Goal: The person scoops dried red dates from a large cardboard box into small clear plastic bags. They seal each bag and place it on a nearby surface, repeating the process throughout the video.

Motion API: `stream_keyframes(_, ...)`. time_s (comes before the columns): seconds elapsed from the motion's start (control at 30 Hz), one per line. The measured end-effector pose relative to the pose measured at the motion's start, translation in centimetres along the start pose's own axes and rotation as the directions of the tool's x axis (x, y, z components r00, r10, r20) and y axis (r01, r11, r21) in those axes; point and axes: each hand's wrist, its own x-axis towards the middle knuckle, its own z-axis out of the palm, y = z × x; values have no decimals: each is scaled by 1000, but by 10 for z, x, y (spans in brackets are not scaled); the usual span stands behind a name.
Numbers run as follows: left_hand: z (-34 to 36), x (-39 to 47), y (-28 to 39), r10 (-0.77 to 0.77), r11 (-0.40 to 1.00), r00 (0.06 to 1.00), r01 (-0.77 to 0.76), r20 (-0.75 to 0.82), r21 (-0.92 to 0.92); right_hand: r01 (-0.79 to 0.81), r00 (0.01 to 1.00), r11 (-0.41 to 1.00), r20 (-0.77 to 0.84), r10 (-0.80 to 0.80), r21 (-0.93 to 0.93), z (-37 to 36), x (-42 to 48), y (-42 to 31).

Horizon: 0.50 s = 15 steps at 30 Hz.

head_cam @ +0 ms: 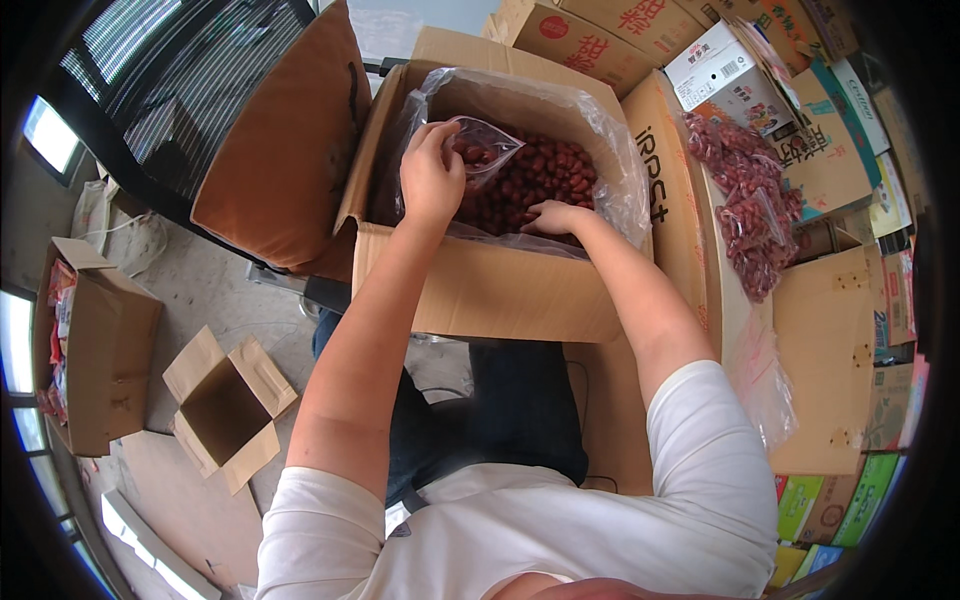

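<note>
Before me stands an open cardboard box [495, 289] lined with a clear plastic bag [630, 161]. Dark red dried fruits, seemingly jujubes [555, 165], lie inside it. My left hand [433, 176] pinches the rim of a small clear zip bag [491, 142], which is spread open over the fruit with some red fruits in or behind it. My right hand [559, 217] reaches down into the fruit at the near right side; its fingertips are partly hidden among them, and whether they grip any cannot be told.
Filled bags of red fruit [757, 217] and empty clear bags [761, 382] lie at the right. Stacked cartons [817, 142] stand beyond. An orange cushion [289, 150] leans on a chair at the left. A small open carton [225, 409] and a taller filled box [112, 352] are on the floor.
</note>
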Motion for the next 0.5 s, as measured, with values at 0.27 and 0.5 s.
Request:
stream_keyframes(0.27,2,-1,2,3,1000,1000,-3,-10,-3,-70,988,991,141,54,110,-3,-6,-1)
stream_keyframes(0.5,4,0,-10,106,994,993,-105,-53,29,-162,967,960,229,109,228,-9,-30,-20)
